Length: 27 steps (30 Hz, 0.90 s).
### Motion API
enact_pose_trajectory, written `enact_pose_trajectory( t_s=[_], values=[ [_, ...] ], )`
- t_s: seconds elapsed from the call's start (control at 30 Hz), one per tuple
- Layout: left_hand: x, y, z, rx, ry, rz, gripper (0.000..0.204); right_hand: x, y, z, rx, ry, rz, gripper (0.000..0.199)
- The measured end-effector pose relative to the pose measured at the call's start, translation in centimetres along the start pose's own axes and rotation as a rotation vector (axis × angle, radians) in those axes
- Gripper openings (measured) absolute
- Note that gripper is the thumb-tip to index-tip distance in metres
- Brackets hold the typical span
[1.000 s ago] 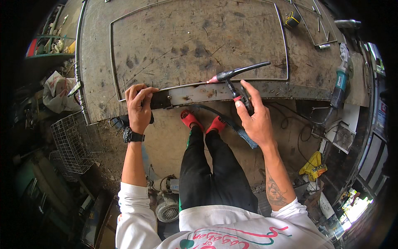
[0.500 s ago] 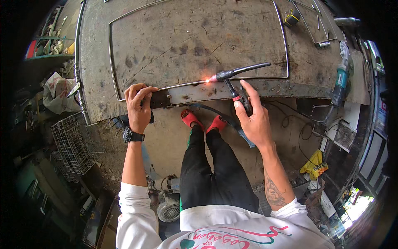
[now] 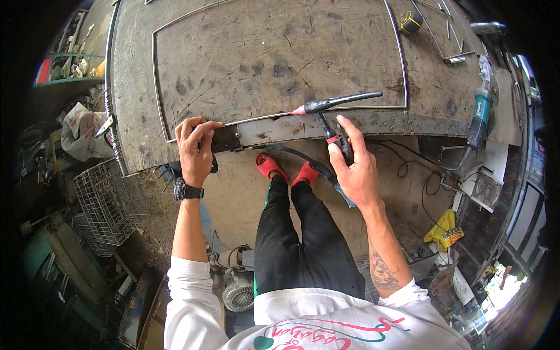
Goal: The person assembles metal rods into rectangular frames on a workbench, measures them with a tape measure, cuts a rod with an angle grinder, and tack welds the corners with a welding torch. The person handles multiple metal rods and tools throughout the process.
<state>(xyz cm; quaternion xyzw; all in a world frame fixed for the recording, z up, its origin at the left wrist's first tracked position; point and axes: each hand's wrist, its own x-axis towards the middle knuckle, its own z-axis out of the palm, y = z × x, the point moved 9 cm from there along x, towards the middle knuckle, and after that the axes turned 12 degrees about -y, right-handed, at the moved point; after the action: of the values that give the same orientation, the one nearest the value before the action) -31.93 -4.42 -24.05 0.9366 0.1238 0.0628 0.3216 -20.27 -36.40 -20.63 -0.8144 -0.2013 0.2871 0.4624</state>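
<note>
A thin metal rod frame (image 3: pixel 256 119), bent into a large rectangle, lies on the worktable. Near its front left corner, my left hand (image 3: pixel 195 149) is closed on the front rod, fingers curled and pressed down. In my right hand (image 3: pixel 359 175) is a TIG welding torch (image 3: pixel 318 106), gripped by its black handle with the index finger stretched out. The torch's pinkish nozzle points left, its tip at the front rod around mid-length. No bright arc shows at the tip. A metal strip (image 3: pixel 274 129) runs along the table's front edge, beneath the torch.
On the worktable (image 3: pixel 262 64), a tape measure (image 3: pixel 411 22) sits at the back right. A teal angle grinder (image 3: pixel 479 111) rests at the right edge. The torch's cable (image 3: pixel 315 164) hangs below the table. Wire baskets (image 3: pixel 104 201) stand at the left, a motor (image 3: pixel 238 291) near my legs.
The bright glow at the torch tip has gone out. My right hand and the torch have shifted very slightly; the hanging cable has swung a little left. My left hand stays in place.
</note>
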Motion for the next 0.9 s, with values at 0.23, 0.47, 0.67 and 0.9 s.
enact_pose_trajectory(
  t_s=[0.23,0.47,0.67,0.9],
  values=[
    [0.0,0.1,-0.2,-0.010,0.005,0.005,0.015,-0.3,-0.1,0.2,-0.024,0.030,-0.040,0.052],
    [-0.7,-0.1,-0.4,0.105,0.016,0.084,0.015,-0.6,0.6,0.7,-0.110,0.065,-0.120,0.050],
    [0.1,0.2,-0.1,-0.012,-0.002,0.003,0.014,-1.0,2.4,-0.3,0.134,0.113,0.000,0.056],
    [-0.2,0.9,-0.1,0.066,0.066,-0.007,0.009,-1.1,5.4,-9.1,0.540,0.463,0.057,0.034]
  ],
)
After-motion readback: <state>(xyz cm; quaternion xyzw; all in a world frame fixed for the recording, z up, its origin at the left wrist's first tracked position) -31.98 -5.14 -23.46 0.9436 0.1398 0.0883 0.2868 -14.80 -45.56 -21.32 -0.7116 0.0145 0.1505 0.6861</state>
